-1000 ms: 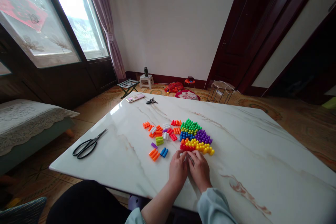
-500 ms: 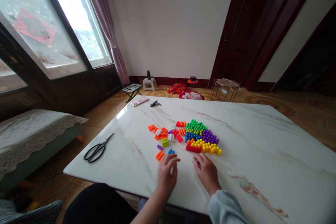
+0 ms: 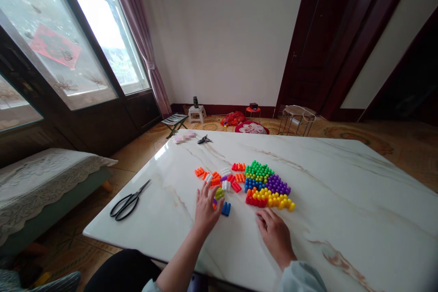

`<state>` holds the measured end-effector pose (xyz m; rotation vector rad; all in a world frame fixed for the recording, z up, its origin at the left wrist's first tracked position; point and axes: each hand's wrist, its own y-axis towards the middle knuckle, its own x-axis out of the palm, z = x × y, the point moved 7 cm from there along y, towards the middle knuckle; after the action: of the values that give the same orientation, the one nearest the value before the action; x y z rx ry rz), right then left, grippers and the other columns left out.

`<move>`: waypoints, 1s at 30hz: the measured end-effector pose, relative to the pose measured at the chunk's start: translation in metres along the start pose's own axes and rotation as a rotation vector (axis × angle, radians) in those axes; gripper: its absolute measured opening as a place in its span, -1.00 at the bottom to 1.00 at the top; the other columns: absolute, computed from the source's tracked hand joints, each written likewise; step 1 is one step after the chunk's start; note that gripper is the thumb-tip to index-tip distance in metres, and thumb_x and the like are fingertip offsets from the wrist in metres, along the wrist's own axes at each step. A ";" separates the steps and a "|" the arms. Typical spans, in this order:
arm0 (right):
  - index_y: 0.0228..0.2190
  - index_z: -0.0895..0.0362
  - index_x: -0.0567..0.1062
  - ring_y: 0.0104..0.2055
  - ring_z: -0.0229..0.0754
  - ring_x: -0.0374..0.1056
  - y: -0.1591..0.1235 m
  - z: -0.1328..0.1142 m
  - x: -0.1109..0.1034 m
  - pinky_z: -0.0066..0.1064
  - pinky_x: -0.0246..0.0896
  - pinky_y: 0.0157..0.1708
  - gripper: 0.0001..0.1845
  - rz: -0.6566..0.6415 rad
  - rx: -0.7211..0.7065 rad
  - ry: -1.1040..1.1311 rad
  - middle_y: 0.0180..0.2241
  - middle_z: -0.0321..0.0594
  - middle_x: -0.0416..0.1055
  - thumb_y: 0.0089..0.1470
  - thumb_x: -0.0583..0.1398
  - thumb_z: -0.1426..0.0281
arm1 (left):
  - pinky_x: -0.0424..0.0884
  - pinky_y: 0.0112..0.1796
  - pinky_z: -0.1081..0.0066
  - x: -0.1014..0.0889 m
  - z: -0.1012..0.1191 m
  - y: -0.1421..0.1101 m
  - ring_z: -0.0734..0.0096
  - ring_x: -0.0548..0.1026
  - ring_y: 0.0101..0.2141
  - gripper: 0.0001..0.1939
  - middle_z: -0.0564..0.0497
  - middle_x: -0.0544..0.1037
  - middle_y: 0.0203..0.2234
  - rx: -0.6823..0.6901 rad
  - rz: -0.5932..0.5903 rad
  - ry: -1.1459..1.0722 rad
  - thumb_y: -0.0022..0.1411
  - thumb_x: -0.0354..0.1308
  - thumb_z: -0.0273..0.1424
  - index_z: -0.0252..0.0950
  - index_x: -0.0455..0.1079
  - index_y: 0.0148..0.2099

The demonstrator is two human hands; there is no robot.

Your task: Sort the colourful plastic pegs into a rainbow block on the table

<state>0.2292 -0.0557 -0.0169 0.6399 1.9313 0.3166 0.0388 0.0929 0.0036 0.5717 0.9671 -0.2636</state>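
Note:
My left hand [image 3: 206, 206] reaches over the loose plastic pieces, fingers spread, around the yellow-green piece [image 3: 219, 193]. Whether it touches that piece I cannot tell. A blue piece [image 3: 226, 209] lies just right of its thumb; purple and orange bits are partly hidden behind the hand. My right hand [image 3: 275, 235] rests low over the table with fingers curled together, its fingertips just in front of the red pieces [image 3: 256, 200]. Anything inside those fingers is hidden. Beyond it stands a tight colour-sorted cluster of green pieces [image 3: 259, 170], purple pieces [image 3: 279, 185] and yellow pieces [image 3: 280, 200], plus some blue.
Loose orange pieces [image 3: 199, 172] and white pieces [image 3: 226, 185] lie left of the cluster. Black-handled scissors [image 3: 128, 201] lie at the left on the marble-patterned table [image 3: 342, 182]. Keys [image 3: 204, 139] and a blurred phone-like object [image 3: 185, 136] are near the far edge.
My left hand has moved left and forward, over the yellow-green piece, uncovering the blue piece. My right hand stays near the red pieces, slightly shifted. The view has tilted a little.

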 end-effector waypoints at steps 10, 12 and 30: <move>-0.37 0.09 0.48 -0.37 -0.19 0.36 0.001 -0.001 -0.003 -0.42 0.22 -0.34 -0.75 0.012 0.013 0.011 -0.39 -0.20 0.41 0.18 0.01 0.36 | 0.10 0.13 0.05 0.013 -0.021 0.090 -0.07 0.10 0.22 -0.38 -0.16 0.30 0.15 -0.154 -0.315 0.165 0.11 0.11 -0.05 -0.14 0.28 0.20; -0.37 0.08 0.48 -0.36 -0.19 0.36 0.001 -0.001 -0.002 -0.43 0.21 -0.35 -0.77 0.003 0.018 0.008 -0.39 -0.21 0.41 0.18 0.02 0.37 | 0.25 0.04 0.14 0.014 -0.014 0.092 -0.01 0.24 0.13 -0.42 -0.15 0.42 0.03 -0.114 -0.329 0.173 0.07 0.15 -0.08 -0.15 0.35 0.14; -0.36 0.08 0.44 -0.31 -0.18 0.35 0.001 0.003 0.002 -0.40 0.20 -0.29 -0.82 -0.069 0.104 0.044 -0.36 -0.24 0.40 0.12 0.04 0.48 | 0.15 0.13 0.01 0.098 0.077 0.157 -0.10 0.09 0.23 0.05 -0.15 0.14 0.25 0.382 -0.759 0.257 -0.25 0.43 -0.29 -0.10 0.05 0.30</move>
<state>0.2317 -0.0535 -0.0194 0.6368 2.0176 0.1893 0.2179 0.1824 0.0085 0.5708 1.3731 -1.0906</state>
